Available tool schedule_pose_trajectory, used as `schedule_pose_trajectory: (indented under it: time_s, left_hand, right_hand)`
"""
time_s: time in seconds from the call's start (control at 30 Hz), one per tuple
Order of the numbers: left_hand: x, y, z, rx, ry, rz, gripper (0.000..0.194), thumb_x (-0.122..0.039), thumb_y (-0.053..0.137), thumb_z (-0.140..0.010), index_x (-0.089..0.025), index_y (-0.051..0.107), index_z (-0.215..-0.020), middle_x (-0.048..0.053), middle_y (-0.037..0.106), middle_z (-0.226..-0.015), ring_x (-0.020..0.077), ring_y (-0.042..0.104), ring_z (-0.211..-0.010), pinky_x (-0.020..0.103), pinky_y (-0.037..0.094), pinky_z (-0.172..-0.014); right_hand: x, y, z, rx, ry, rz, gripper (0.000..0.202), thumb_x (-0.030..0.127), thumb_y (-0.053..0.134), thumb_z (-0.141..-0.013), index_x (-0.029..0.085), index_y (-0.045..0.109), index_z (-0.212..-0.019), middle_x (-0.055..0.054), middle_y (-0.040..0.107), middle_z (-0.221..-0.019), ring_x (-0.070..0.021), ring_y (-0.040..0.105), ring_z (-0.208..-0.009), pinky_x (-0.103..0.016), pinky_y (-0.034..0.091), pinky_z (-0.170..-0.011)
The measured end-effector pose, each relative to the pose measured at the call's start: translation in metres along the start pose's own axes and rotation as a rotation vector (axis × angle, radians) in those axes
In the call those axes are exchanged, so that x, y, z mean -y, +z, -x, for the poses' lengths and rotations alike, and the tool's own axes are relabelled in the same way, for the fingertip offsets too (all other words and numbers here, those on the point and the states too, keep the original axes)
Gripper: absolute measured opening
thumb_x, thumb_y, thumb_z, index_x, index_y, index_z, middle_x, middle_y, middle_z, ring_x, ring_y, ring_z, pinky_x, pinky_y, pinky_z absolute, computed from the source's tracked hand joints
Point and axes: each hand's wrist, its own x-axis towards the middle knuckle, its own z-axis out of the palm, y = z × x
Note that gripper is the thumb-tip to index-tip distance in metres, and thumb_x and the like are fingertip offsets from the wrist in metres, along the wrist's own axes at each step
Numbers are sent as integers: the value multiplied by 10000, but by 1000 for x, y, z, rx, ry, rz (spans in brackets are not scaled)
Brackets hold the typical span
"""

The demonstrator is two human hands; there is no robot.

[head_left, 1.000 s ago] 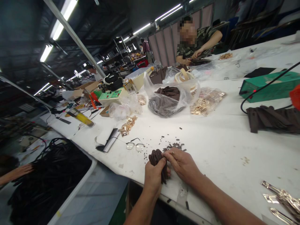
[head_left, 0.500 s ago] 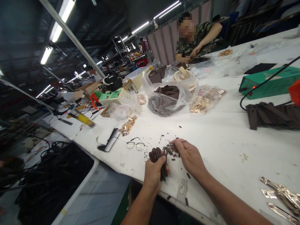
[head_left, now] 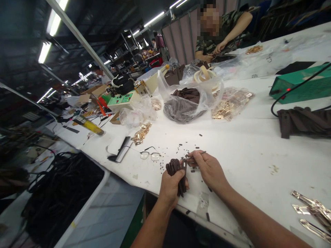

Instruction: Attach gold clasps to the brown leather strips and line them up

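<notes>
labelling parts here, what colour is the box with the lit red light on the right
The box is green, seen best in the head view.

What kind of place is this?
Probably a factory workshop: a long white worktable, heaps of gold metal fittings, a bag of dark strips, and a green-panelled machine.

A long white-covered worktable (head_left: 240,148) carries eyeglasses (head_left: 150,155), a clear plastic bag of brown strips (head_left: 184,105) and piles of gold-coloured metal pieces (head_left: 141,133). Small dark bits (head_left: 180,144) lie scattered near the glasses; a green box (head_left: 301,84) sits farther right.
</notes>
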Motion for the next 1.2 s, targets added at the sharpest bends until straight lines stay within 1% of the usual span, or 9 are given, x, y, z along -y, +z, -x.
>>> schedule_pose_trajectory:
  time_s: [0.17,0.33,0.6,0.73,0.83,0.93,1.0,1.1,1.2]
  left_hand:
    - [0,-4,-1,36,-15,2,564,-295,650,-803,-69,547,-1309,-3,595,-478,140,494,-407,236,416,-435]
    - [1,-6,-1,50,-21,0,529,-328,673,-788,-75,593,-1245,5,598,-481,138,493,-411,234,409,-435]
    - [0,-5,-1,61,-14,-9,524,-338,684,-781,-82,616,-1233,-8,589,-478,138,486,-404,243,417,-436]
    - [1,-6,-1,80,9,-27,480,-328,687,-780,-82,643,-1189,-1,593,-485,137,494,-408,238,409,-434]
    - [1,-5,-1,68,9,-56,373,-335,686,-780,-72,691,-1044,16,594,-491,133,499,-412,235,402,-433]
    - [0,-4,0,54,23,-115,291,-333,671,-787,-66,712,-894,33,591,-484,131,499,-413,228,385,-424]
    - [-1,-2,1,54,28,-127,342,-340,680,-782,-63,715,-982,26,594,-484,131,502,-416,222,380,-424]
    - [-1,1,3,33,32,-77,584,-341,700,-775,-96,596,-1295,-8,604,-499,131,509,-423,221,404,-445]
    - [0,3,4,-1,46,-45,660,-327,694,-784,-90,518,-1375,-20,593,-498,127,500,-419,225,415,-447]
  right_hand:
    - [-1,1,0,-11,-64,71,428,515,421,-982,205,712,-932,-47,749,-893,-203,712,-821,-319,565,-789]
    - [-1,2,0,16,-74,60,422,504,414,-984,211,716,-951,-53,751,-928,-205,715,-837,-325,582,-800]
    - [-1,5,1,11,-27,24,432,525,421,-978,202,708,-980,-59,738,-1010,-187,726,-776,-277,600,-657]
    - [-4,7,1,34,-152,82,405,457,407,-1006,222,733,-952,-47,726,-1005,-181,702,-834,-295,579,-761]
    - [-6,8,1,50,-280,201,364,370,419,-1018,256,754,-932,-30,721,-970,-180,678,-899,-311,524,-846]
    - [-7,9,1,85,-321,266,287,336,472,-1000,269,750,-974,-20,725,-944,-181,674,-902,-309,502,-839]
    - [-7,8,0,85,-310,272,278,347,492,-988,268,754,-939,-16,734,-932,-184,679,-893,-304,502,-829]
    - [-3,2,-2,-13,-202,210,363,431,481,-985,246,752,-831,-17,751,-868,-190,695,-820,-302,516,-784]
    - [1,-6,-5,-125,-48,130,437,532,471,-965,213,742,-840,-27,755,-771,-193,698,-700,-304,529,-701]
